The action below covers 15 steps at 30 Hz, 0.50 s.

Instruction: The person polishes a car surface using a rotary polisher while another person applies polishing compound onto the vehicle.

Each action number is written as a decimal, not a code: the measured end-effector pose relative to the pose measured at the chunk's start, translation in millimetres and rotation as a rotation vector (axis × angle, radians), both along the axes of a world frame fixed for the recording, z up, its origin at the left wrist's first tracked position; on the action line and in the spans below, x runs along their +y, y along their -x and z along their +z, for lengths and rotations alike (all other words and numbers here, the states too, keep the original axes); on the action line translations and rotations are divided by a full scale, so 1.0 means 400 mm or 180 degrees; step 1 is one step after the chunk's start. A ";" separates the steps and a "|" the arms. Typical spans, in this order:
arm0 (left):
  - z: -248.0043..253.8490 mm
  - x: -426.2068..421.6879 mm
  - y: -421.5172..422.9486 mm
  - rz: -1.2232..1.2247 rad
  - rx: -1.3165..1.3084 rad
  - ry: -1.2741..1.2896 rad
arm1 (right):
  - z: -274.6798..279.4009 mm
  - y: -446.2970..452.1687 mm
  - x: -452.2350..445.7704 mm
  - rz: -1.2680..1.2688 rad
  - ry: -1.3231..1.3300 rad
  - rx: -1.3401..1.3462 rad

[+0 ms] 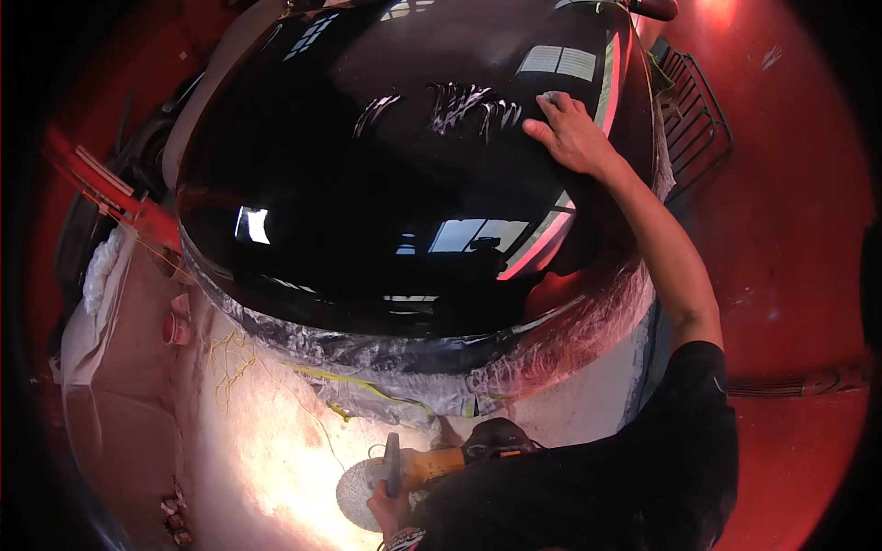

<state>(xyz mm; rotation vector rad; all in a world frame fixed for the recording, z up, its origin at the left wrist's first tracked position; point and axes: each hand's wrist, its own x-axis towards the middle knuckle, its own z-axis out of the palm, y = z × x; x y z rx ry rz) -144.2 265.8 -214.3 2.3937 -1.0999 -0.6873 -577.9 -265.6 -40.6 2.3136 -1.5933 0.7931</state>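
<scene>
My right hand (571, 138) reaches out over a glossy black car panel (340, 211), palm down with the fingers stretched and the thumb apart. Something whitish shows at its fingertips; I cannot tell whether it is paste or a small thing. To the left of that hand, pale streaks of paste (469, 107) are smeared on the panel. Down at the bottom, my left hand (390, 508) is closed around the black handle of a yellow polisher (432, 466). Its round whitish pad (360, 494) faces left, away from the panel. My body partly hides the polisher's rear.
Crumpled plastic film (588, 331) and tape wrap the panel's near edge. A black metal rack (703, 115) stands at the right, and a red beam (115, 197) at the left. Thin yellow cord (234, 363) lies on the brightly lit floor (266, 450).
</scene>
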 end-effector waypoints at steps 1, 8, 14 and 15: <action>-0.002 0.002 -0.009 -0.0073 -0.0060 0.0033 | -0.010 -0.010 0.041 0.0097 0.0538 0.0431; 0.007 0.017 -0.003 0.0051 0.0213 0.0141 | 0.026 0.041 0.126 -0.0144 -0.0495 -0.0287; 0.016 0.021 0.018 -0.0082 0.0206 0.0229 | 0.025 -0.079 0.371 0.0946 -0.1008 0.0349; 0.018 0.010 0.023 -0.0083 0.0244 0.0261 | 0.053 -0.064 0.344 0.0849 -0.1270 0.0073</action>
